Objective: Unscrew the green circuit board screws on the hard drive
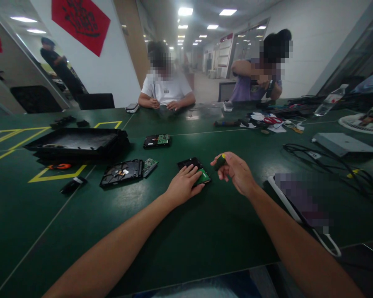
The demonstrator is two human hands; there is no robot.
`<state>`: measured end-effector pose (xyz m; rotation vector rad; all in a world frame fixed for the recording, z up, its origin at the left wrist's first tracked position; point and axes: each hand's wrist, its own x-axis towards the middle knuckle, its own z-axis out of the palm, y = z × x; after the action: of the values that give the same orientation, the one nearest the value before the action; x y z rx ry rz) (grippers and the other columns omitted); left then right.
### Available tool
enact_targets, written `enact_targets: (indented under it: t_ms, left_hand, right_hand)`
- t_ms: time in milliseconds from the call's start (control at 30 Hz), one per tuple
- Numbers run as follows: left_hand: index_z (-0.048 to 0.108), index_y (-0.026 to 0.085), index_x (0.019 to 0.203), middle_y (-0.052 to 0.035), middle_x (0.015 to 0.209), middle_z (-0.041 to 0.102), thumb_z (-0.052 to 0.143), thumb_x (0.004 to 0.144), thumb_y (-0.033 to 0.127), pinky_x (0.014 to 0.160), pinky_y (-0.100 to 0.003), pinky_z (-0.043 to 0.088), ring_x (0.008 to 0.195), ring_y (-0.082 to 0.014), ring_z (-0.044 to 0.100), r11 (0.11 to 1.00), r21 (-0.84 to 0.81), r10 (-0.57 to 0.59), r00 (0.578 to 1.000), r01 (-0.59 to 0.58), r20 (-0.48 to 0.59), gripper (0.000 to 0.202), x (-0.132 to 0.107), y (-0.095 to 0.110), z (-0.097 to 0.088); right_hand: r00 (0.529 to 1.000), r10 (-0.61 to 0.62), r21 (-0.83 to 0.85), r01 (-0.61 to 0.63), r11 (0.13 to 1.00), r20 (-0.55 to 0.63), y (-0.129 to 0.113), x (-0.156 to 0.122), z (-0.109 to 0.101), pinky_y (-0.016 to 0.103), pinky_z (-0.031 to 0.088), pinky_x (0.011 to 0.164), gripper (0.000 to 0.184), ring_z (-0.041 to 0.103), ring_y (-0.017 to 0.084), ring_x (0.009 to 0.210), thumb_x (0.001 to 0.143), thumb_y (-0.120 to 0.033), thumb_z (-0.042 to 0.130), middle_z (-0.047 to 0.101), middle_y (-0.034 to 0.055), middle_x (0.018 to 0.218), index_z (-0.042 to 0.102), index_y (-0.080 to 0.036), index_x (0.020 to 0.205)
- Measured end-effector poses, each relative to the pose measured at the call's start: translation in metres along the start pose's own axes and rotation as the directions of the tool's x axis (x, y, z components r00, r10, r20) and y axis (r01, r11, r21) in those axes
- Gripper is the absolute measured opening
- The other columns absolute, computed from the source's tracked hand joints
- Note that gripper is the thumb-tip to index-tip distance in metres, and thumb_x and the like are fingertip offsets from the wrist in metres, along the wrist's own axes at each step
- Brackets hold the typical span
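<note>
My left hand (184, 184) rests palm down, fingers together, on a small black hard drive (191, 163) with a green circuit board (203, 178) on the green table (161, 231). Just to the right, my right hand (236, 171) is curled around a dark screwdriver handle (220, 162) with a yellow-green end, held a little above the table beside the drive. The tool's tip is hidden.
A larger opened drive (122, 171) with a loose green board (149, 165) lies left of it, another drive (157, 141) farther back. A stack of black trays (77, 142) stands at left. Cables (335, 165) and a grey box (345, 143) lie right. Two people sit across.
</note>
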<state>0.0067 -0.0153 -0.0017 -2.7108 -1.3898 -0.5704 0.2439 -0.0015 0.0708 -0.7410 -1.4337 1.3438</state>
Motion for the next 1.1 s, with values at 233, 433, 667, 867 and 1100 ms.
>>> enact_targets:
  t_ms: [233, 433, 667, 867, 1100]
  left_hand:
    - [0.060, 0.017, 0.145, -0.0151, 0.154, 0.056, 0.051, 0.105, 0.053, 0.124, -0.054, 0.036, 0.152, -0.0335, 0.043, 1.000, 0.004, -0.002, 1.000, 0.002, -0.010, 0.055, -0.0001, 0.0004, -0.0003]
    - [0.060, 0.016, 0.145, -0.0159, 0.155, 0.056, 0.052, 0.105, 0.052, 0.124, -0.054, 0.037, 0.151, -0.0343, 0.043, 1.000, 0.011, 0.005, 1.000, -0.005, -0.011, 0.054, -0.0006, 0.0009, -0.0005]
    - [0.059, 0.018, 0.146, -0.0149, 0.155, 0.056, 0.053, 0.104, 0.052, 0.124, -0.054, 0.037, 0.151, -0.0336, 0.043, 1.000, 0.001, 0.007, 1.000, -0.007, -0.025, 0.055, -0.0009, -0.0006, 0.0028]
    - [0.060, 0.017, 0.146, -0.0158, 0.155, 0.056, 0.053, 0.105, 0.051, 0.124, -0.054, 0.037, 0.151, -0.0344, 0.044, 1.000, 0.010, 0.001, 1.000, -0.001, -0.022, 0.054, -0.0005, 0.0011, 0.0016]
    - [0.058, 0.016, 0.147, -0.0169, 0.155, 0.055, 0.052, 0.105, 0.052, 0.124, -0.055, 0.037, 0.151, -0.0351, 0.043, 1.000, 0.022, 0.009, 1.000, -0.009, -0.016, 0.056, -0.0003, 0.0007, 0.0011]
  right_hand:
    - [1.000, -0.010, -0.062, 0.009, 0.998, -0.018, 0.0005, -0.0011, -0.0001, 0.019, 0.033, 0.040, 0.033, 0.057, 0.007, 0.055, 0.099, -0.052, 0.063, 0.069, 0.0043, 0.099, 0.073, -0.023, 0.110]
    - [1.000, -0.013, 0.055, 0.012, 0.998, 0.013, 0.0013, -0.0004, 0.0004, 0.020, 0.039, 0.040, 0.036, 0.065, 0.011, 0.060, 0.101, -0.054, 0.057, 0.073, 0.0088, 0.107, 0.068, -0.020, 0.105]
    - [1.000, -0.022, 0.016, 0.022, 1.000, -0.007, 0.0046, 0.0000, -0.0027, 0.018, 0.033, 0.038, 0.032, 0.057, 0.008, 0.055, 0.101, -0.050, 0.059, 0.072, 0.0055, 0.101, 0.069, -0.022, 0.113]
    - [1.000, -0.014, 0.008, 0.014, 1.000, -0.010, 0.0058, -0.0005, -0.0035, 0.018, 0.035, 0.039, 0.029, 0.060, 0.008, 0.058, 0.101, -0.049, 0.061, 0.072, 0.0057, 0.103, 0.069, -0.021, 0.105]
    - [1.000, -0.027, 0.070, 0.027, 0.997, 0.005, 0.0035, -0.0010, 0.0010, 0.021, 0.045, 0.043, 0.033, 0.065, 0.011, 0.060, 0.101, -0.053, 0.059, 0.073, 0.0070, 0.104, 0.065, -0.021, 0.107]
